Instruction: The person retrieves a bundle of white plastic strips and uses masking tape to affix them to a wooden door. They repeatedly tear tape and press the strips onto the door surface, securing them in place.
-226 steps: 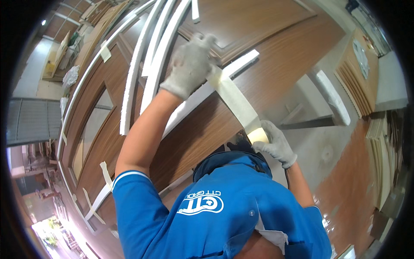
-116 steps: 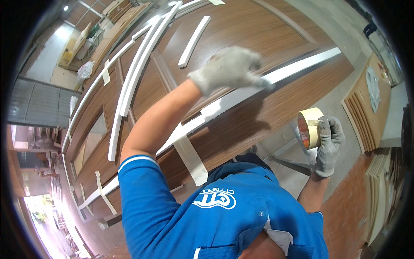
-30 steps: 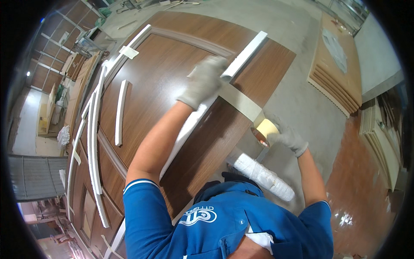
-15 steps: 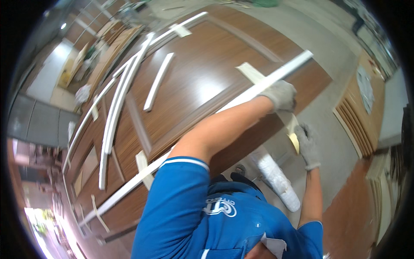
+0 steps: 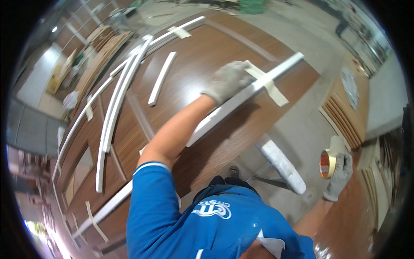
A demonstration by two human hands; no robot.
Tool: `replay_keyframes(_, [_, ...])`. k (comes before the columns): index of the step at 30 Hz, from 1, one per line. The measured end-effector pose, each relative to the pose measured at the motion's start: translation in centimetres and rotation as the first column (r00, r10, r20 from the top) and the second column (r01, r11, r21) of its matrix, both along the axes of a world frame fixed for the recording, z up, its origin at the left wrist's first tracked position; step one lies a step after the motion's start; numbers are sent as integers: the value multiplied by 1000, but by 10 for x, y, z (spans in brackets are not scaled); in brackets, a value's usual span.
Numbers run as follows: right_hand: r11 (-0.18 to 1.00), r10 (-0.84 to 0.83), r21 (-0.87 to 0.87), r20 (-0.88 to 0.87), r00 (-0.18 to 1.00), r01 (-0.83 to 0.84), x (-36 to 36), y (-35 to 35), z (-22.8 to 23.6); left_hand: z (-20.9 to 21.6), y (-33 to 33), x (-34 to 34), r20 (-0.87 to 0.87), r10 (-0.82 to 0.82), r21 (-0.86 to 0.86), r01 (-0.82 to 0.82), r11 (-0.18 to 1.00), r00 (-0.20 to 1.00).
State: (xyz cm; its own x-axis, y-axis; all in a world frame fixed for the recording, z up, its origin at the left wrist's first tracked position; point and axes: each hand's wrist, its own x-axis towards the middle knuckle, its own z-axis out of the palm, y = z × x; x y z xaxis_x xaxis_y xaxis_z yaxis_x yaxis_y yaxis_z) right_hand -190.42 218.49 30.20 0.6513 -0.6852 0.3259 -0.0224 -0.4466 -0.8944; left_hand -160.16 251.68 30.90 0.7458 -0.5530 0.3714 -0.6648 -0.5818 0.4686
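Observation:
A large brown wood-grain door panel [image 5: 202, 60] lies before me. Along its near side runs a long white strip [image 5: 233, 113], with a piece of pale masking tape [image 5: 275, 93] stuck across it near its right end. My left hand [image 5: 230, 80], in a grey glove, is at the far end of that tape piece, beside the white strip. Its fingers are stretched toward the tape and slightly blurred. Out to the right, my gloved right hand [image 5: 340, 172] grips a roll of masking tape [image 5: 326, 164], with a short length of tape loose at its top.
More white strips [image 5: 123, 95] lie on the panel's left part, and a short white strip [image 5: 162, 78] in its middle. A white wrapped roll [image 5: 281, 166] stands beside the panel's near edge. Stacked brown boards [image 5: 345, 112] are at the right. A person [image 5: 345, 19] is far off.
The tape piece now lies across the white strip, apart from the roll. My left hand has moved left to the strip's far side. My right hand has moved right with the roll.

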Motion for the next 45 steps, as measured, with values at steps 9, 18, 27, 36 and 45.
replay_keyframes(9, [994,-33,107,-34,999,37,-30,45,-13,-33,-18,33,-110,-22,356,60,933,994])
replay_keyframes(18, [960,-277,78,104,955,270,-89,16,-8,-29,67,98,233,394,406,-457,791,889])
replay_keyframes(27, [921,-388,-9,48,920,389,-121,-136,-53,-49,169,64,244,816,496,-790,359,524])
replay_keyframes(36, [978,-119,176,43,992,109,-17,-284,-79,-18,27,-3,198,781,3,-797,604,592])
replay_keyframes(45, [974,123,197,-60,991,-109,42,-319,-93,-13,-120,-78,81,713,-74,-709,701,697])
